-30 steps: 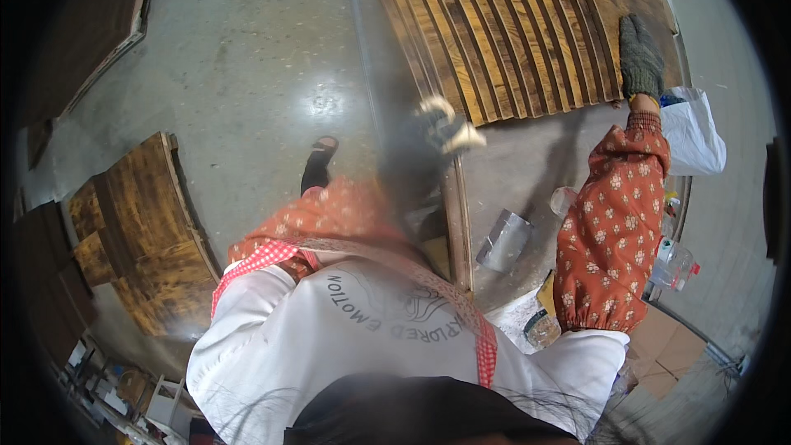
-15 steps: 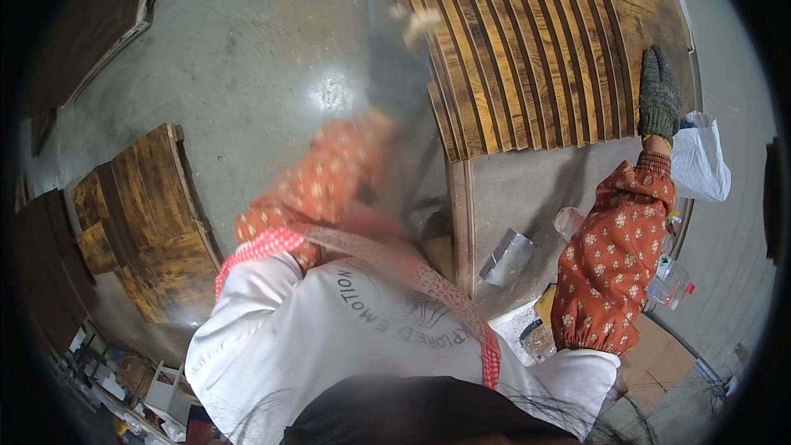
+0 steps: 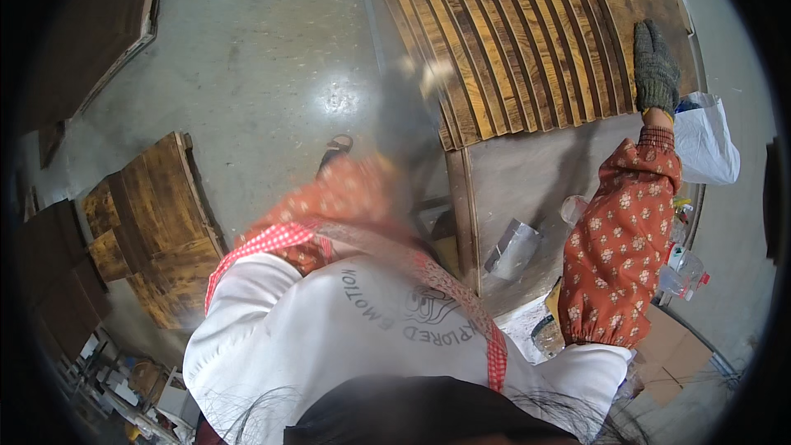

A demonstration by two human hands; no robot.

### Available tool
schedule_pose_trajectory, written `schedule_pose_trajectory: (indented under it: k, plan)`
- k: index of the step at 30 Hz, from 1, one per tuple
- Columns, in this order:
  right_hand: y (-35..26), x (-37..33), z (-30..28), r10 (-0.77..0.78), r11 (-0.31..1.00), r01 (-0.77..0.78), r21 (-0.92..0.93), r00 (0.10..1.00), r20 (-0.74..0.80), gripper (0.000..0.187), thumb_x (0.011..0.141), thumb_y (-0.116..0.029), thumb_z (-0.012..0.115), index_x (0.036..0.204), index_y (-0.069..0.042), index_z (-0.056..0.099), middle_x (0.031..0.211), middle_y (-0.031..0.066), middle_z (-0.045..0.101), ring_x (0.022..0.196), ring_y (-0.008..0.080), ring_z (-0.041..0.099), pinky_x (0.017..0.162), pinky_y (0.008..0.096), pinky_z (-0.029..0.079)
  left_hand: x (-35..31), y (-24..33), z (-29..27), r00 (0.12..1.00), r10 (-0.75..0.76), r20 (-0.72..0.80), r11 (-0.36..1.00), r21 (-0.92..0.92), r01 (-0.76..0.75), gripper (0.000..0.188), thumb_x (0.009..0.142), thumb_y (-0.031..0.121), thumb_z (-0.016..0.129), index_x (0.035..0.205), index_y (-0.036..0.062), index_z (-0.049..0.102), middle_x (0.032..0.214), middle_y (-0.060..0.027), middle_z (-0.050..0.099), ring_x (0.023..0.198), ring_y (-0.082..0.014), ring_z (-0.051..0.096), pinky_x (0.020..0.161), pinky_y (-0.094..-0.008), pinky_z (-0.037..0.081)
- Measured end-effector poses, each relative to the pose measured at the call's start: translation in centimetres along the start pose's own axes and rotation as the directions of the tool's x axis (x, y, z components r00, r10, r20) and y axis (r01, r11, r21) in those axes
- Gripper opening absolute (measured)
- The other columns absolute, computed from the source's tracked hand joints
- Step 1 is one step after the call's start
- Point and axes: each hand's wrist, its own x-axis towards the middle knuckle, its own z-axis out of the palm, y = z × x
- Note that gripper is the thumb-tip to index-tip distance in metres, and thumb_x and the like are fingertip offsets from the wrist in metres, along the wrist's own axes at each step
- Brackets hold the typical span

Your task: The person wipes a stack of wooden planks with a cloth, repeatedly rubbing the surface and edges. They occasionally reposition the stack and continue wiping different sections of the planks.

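Gloved in grey, your right hand (image 3: 657,66) lies flat at the right end of the overlapping boards (image 3: 515,41), fingers straight, together and gripping nothing. Your left hand (image 3: 404,115) is a blur by the boards' left edge, a pale scrap (image 3: 437,74) at its fingertips; how far those fingers close cannot be told. The boards cover the desk's (image 3: 503,189) far part, a white bag (image 3: 709,144) to their right.

Dark lettering (image 3: 353,290) curved around a line drawing (image 3: 428,303) on the white shirt (image 3: 288,346)
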Motion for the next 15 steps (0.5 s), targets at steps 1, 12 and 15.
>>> schedule_pose_trajectory:
  k: [1, 12, 15]
  plan:
    - [0.0, 0.0, 0.0, 0.047, 0.998, -0.048, 0.046, 0.999, 0.008, 0.055, 0.100, -0.046, 0.038, 0.138, -0.008, 0.052, 0.140, 0.0150, 0.053, 0.128, 0.0344, 0.050, 0.107, 0.0411, 0.038, -2.3, 1.6, -0.1, 0.994, -0.102, 0.035, 0.985, -0.135, 0.106, 0.034, 0.087, 0.009, 0.064, 0.122, 0.0111, 0.064, 0.127, -0.0209, 0.054, 0.109, -0.0393, 0.058, 0.089, -0.0447, 0.051]
    - [-0.3, -0.3, -0.2, 0.108, 0.981, -0.103, 0.161, 0.994, -0.017, 0.053, 0.099, -0.043, 0.042, 0.134, -0.006, 0.056, 0.136, 0.0174, 0.056, 0.127, 0.0350, 0.051, 0.108, 0.0405, 0.037, 2.7, -5.0, 2.3, 0.998, -0.055, 0.041, 0.985, -0.159, 0.061, 0.029, 0.094, 0.014, 0.058, 0.120, 0.0023, 0.059, 0.107, -0.0182, 0.061, 0.100, -0.0347, 0.054, 0.088, -0.0424, 0.044]
    - [-0.2, -0.6, -0.4, 0.114, 0.984, -0.111, 0.142, 0.993, -0.012, 0.051, 0.100, -0.042, 0.042, 0.132, -0.005, 0.057, 0.135, 0.0177, 0.057, 0.126, 0.0349, 0.052, 0.107, 0.0401, 0.038, 10.6, -10.1, 4.5, 0.997, -0.056, -0.046, 0.986, -0.158, 0.048, 0.028, 0.096, 0.019, 0.056, 0.119, 0.0034, 0.060, 0.108, -0.0202, 0.062, 0.102, -0.0366, 0.055, 0.090, -0.0439, 0.044]
